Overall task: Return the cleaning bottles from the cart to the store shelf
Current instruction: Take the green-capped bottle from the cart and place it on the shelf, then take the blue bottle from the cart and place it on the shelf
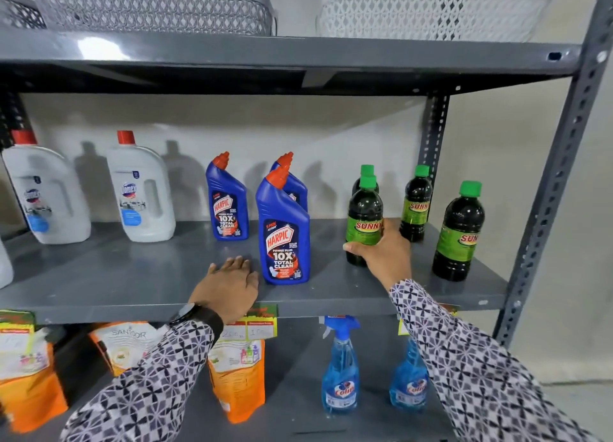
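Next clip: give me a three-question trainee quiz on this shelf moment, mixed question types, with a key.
1. True or false: the right hand is wrapped around a green-capped Sunny bottle standing on the middle shelf.
2. The left hand is: A) gripping the front Harpic bottle, B) lying flat on the shelf beside it, C) holding a spray bottle.
3. Fill in: the two blue Colin spray bottles stand on the ____ shelf.

Key: 1 true; 2 B; 3 lower.

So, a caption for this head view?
Right hand grips a green-capped dark bottle on the grey metal shelf; left hand rests flat.
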`<move>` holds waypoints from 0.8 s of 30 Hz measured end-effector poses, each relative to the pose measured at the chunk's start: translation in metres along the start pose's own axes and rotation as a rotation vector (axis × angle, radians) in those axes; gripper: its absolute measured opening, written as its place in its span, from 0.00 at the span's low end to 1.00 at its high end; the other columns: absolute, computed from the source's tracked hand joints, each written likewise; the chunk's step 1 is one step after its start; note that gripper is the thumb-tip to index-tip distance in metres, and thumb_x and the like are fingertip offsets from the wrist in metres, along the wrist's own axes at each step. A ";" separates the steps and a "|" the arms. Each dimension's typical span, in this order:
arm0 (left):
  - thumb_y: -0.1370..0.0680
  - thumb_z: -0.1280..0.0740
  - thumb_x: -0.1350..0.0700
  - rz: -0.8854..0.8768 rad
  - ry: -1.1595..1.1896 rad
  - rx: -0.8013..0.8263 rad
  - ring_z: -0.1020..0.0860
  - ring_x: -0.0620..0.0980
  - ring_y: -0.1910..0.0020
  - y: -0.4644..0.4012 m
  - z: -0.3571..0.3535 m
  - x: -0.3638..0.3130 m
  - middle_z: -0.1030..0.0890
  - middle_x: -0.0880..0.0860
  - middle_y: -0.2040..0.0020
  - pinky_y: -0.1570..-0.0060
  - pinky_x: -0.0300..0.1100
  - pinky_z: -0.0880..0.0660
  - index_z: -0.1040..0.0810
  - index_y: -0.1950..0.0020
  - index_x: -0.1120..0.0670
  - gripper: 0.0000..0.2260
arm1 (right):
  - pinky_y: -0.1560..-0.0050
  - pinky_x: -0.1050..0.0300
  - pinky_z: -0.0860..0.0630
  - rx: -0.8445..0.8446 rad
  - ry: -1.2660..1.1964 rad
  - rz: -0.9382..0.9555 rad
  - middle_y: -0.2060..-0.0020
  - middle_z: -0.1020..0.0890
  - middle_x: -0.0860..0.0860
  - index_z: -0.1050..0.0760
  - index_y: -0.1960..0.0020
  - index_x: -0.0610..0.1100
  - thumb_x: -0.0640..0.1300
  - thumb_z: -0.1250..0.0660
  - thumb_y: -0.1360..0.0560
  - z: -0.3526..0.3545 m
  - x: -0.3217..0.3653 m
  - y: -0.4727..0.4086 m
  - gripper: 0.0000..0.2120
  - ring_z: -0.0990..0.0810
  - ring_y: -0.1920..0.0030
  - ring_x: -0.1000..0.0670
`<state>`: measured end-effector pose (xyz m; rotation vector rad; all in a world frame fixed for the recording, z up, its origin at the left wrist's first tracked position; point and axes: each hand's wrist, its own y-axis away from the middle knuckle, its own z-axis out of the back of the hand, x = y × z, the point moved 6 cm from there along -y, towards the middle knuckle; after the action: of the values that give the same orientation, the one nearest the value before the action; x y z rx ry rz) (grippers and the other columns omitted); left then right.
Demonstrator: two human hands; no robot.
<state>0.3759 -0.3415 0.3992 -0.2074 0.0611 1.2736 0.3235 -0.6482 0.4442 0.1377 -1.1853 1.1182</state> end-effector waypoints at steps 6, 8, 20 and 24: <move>0.16 0.42 0.49 0.024 0.413 -0.355 0.27 0.58 0.25 0.025 0.024 0.007 0.26 0.56 0.23 0.27 0.51 0.30 0.30 0.22 0.52 0.22 | 0.34 0.42 0.23 -0.137 0.011 0.110 0.33 0.21 0.47 0.32 0.25 0.46 0.54 0.20 0.31 0.017 0.012 0.034 0.39 0.21 0.34 0.46; 0.16 0.38 0.51 -0.003 0.521 -0.490 0.36 0.53 0.19 0.046 0.030 0.014 0.30 0.54 0.21 0.22 0.48 0.36 0.32 0.21 0.52 0.23 | 0.36 0.43 0.21 -0.213 0.014 0.321 0.37 0.21 0.46 0.30 0.27 0.45 0.47 0.23 0.26 0.020 0.034 0.065 0.31 0.20 0.37 0.46; 0.22 0.35 0.56 0.445 0.591 -0.582 0.32 0.48 0.21 0.288 -0.114 0.193 0.28 0.49 0.22 0.25 0.33 0.38 0.27 0.24 0.51 0.24 | 0.33 0.51 0.25 0.651 0.006 1.123 0.39 0.19 0.42 0.21 0.33 0.39 0.38 0.28 0.24 -0.238 0.116 0.325 0.20 0.19 0.39 0.41; 0.26 0.37 0.57 0.878 0.843 -0.434 0.15 0.45 0.46 0.361 -0.202 0.291 0.13 0.46 0.42 0.38 0.20 0.33 0.16 0.37 0.48 0.19 | 0.36 0.54 0.25 1.055 0.027 1.071 0.37 0.20 0.46 0.25 0.31 0.44 0.41 0.28 0.26 -0.367 0.109 0.425 0.24 0.21 0.37 0.45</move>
<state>0.1312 -0.0048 0.1114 -1.1837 0.6585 1.9763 0.2423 -0.1466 0.1820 0.3004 -0.4630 2.6116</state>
